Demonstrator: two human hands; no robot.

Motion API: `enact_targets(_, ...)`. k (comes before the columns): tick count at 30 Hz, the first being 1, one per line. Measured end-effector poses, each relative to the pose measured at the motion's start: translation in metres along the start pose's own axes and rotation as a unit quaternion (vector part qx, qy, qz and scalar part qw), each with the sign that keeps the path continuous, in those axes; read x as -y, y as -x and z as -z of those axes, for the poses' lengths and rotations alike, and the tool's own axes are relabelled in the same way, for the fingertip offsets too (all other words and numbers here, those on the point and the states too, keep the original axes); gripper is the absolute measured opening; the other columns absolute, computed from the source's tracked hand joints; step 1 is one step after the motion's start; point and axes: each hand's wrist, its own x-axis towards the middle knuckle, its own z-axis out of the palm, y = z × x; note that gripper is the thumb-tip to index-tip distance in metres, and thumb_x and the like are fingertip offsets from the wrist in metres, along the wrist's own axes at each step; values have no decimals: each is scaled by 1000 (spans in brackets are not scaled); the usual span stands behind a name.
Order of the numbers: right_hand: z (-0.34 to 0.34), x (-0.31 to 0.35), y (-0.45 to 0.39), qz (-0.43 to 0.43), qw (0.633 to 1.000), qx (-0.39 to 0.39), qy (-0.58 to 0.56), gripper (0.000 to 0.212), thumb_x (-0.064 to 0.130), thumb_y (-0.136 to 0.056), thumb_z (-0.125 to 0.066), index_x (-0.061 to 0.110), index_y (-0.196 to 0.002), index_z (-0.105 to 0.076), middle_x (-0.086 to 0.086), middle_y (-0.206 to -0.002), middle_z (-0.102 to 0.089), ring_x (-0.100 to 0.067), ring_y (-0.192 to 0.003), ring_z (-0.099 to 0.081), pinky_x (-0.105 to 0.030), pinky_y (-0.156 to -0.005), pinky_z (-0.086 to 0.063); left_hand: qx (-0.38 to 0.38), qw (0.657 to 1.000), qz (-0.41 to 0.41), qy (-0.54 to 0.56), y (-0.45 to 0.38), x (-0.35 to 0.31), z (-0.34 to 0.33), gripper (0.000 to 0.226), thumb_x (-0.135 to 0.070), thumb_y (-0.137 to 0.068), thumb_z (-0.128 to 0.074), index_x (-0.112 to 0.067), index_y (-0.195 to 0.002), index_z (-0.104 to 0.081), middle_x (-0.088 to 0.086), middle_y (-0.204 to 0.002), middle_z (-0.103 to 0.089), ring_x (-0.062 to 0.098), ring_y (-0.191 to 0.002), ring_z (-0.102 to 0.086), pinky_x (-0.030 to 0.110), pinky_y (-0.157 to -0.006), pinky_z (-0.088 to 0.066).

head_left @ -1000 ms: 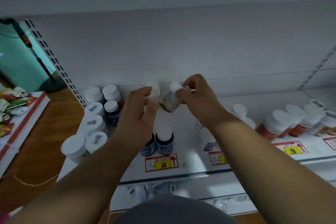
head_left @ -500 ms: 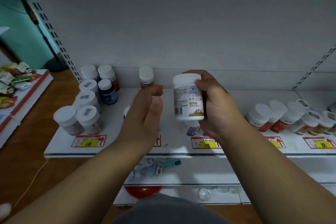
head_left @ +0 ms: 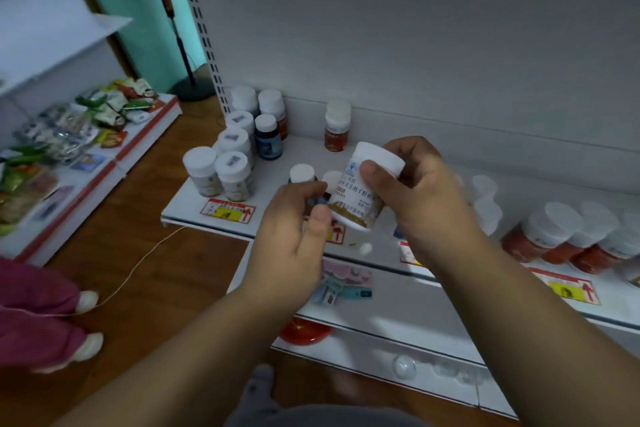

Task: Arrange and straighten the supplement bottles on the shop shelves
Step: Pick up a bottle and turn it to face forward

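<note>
The white shelf (head_left: 194,208) runs from lower left to the right edge, backed by a grey wall panel (head_left: 415,45). At its left end stands a cluster of white-capped bottles (head_left: 225,163), with a dark blue bottle (head_left: 267,138) and a red-brown bottle (head_left: 336,130) standing upright farther back. A row of red-bodied bottles (head_left: 561,239) leans along the right part of the shelf. In front of the shelf, held up off it, the right hand (head_left: 415,198) grips a white bottle (head_left: 360,194), tilted with its cap toward the wall; the thumb lies across the label and the fingers (head_left: 408,146) curl round the cap end. The left hand (head_left: 294,229) is just beside the bottle's base, thumb near it, its fingers loosely curled; whether they touch it I cannot tell. Yellow price tags (head_left: 227,211) sit on the shelf's front edge.
</note>
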Motion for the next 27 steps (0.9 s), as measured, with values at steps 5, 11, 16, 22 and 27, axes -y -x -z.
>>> enact_targets(5,-52,5,-11,74,984,-41,157,28,44,-71,-72,39,-87,-49,28,-85,-60,5,-71,-59,-8,-54,-45,-48,998,15,-21,-17,36,41,35,-55,-88,-41,-35,-114,-53,-11,-106,-56,-1,-98,-53,20,-77,-43)
enact_targets(11,-134,-12,-44,66,956,8,285,38,42,-64,-73,33,-86,-43,15,-89,-52,6,-80,-51,-8,-57,-36,-13,992,-79,-99,-60,89,122,29,-35,-88,-58,-29,-116,-53,-18,-106,-46,1,-99,-48,17,-77,-44)
enact_targets(16,-172,-41,-61,101,882,32,459,36,27,-72,-75,20,-80,-41,1,-82,-46,-18,-72,-43,-24,-55,-27,38,979,-89,-181,-92,123,163,31,-33,-85,-56,-32,-116,-52,-19,-107,-44,-2,-100,-40,6,-75,-30)
enact_targets(22,-178,-52,-76,48,817,39,573,35,33,-70,-75,20,-82,-45,0,-78,-49,-23,-76,-46,-33,-57,-28,85,977,-125,-153,-117,141,167,33,-26,-86,-58,-22,-119,-55,-6,-116,-52,10,-106,-46,24,-84,-36)
enact_targets(27,-178,-56,-87,29,801,55,596,34,32,-73,-75,18,-83,-46,-1,-81,-49,-21,-73,-46,-32,-58,-28,112,975,-127,-142,-127,148,160,35,-27,-87,-56,-20,-121,-54,-1,-122,-54,16,-108,-49,30,-88,-41)
